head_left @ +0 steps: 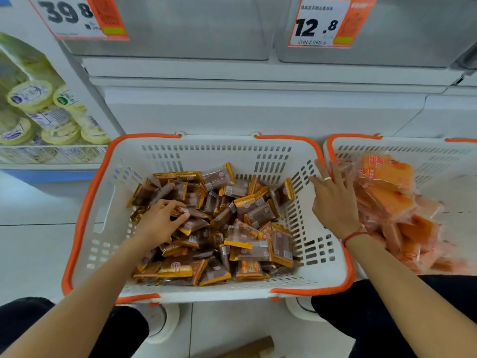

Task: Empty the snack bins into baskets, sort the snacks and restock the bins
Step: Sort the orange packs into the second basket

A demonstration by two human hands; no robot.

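Observation:
A white basket with an orange rim (85,210) stands on the floor in front of me, full of brown and gold snack packets (247,210). My left hand (161,219) lies in its left part, fingers closed around a few of these packets. A second white basket (438,161) at the right holds orange snack packets (387,200). My right hand (333,200) hovers over the gap between the two baskets, fingers spread, holding nothing. One or two orange packets (249,270) lie among the brown ones near the front.
Clear bins (180,27) with price tags 39.8 and 12.8 sit on the white shelf above. A case of green-lidded tubs (44,112) stands at the left. My knees and white shoes are at the bottom, with a cardboard piece (255,347) on the tiled floor.

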